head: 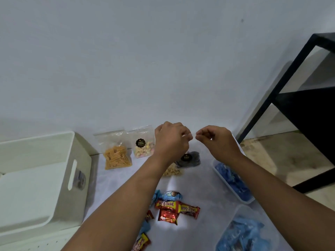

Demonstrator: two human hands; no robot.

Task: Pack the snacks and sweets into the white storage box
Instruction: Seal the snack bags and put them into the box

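Note:
The white storage box [54,137] stands at the left with nothing visible inside. My left hand [170,140] and my right hand [215,140] are raised side by side, both pinching the thin top edge of a clear pouch [188,135]. Dark snacks with a black label [190,158] show under my wrists, seemingly in that pouch. A pouch of pale nuts [172,172] lies partly hidden behind my left forearm. Pouches of orange sticks [117,156] and pastel puffs [143,149] lean on the wall. Red chocolate bars [168,205] lie near me.
A clear tub of blue-wrapped sweets [233,180] sits under my right forearm, and a second one [243,234] at the lower right. A black metal shelf [299,105] stands at the right. More wrapped bars [141,241] lie near the bottom edge.

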